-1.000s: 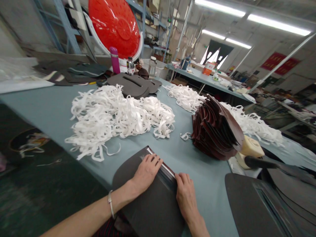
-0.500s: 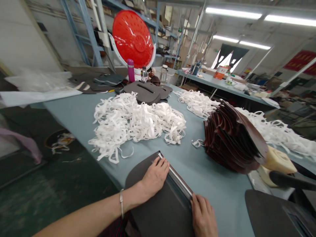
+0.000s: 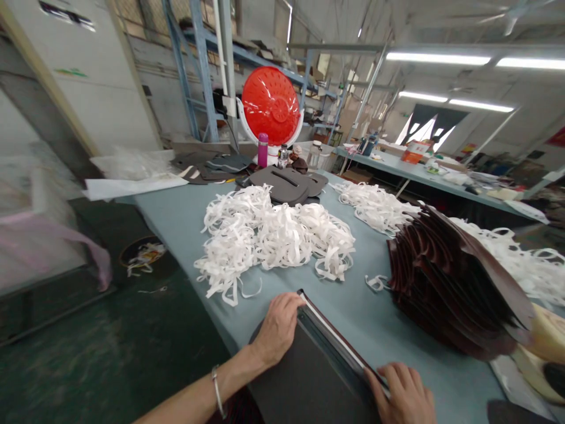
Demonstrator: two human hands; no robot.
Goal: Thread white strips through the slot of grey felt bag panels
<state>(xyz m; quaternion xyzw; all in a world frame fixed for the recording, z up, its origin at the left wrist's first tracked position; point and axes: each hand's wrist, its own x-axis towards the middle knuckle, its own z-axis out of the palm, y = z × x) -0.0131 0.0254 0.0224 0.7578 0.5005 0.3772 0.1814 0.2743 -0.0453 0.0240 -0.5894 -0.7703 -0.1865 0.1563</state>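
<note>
A dark grey panel [image 3: 313, 377] with rounded sides lies at the front edge of the table, a slot-like window along its far side. A white strip [image 3: 329, 324] runs along that edge, with a thin brown border beyond it. My left hand [image 3: 278, 330] has its fingers closed on the strip's far-left end. At the near-right end, my right hand [image 3: 404, 391] grips the edge between thumb and curled fingers. Ahead of the hands is a loose heap of white tape pieces [image 3: 282, 235]. To the right stands a stack of dark brown leather-like pieces [image 3: 445, 288].
Grey cut panels [image 3: 280, 185] lie behind the white heap, with a purple bottle [image 3: 262, 151] and a red fan-shaped heater [image 3: 271, 103] farther back. More white tape [image 3: 375, 206] lies beyond the brown stack. Yellowish blocks [image 3: 547, 335] sit at the right.
The view has tilted up and turned left, so the scene sits lower and farther right. My left hand has shifted toward the strip's far end; my right hand still grips the near end.
</note>
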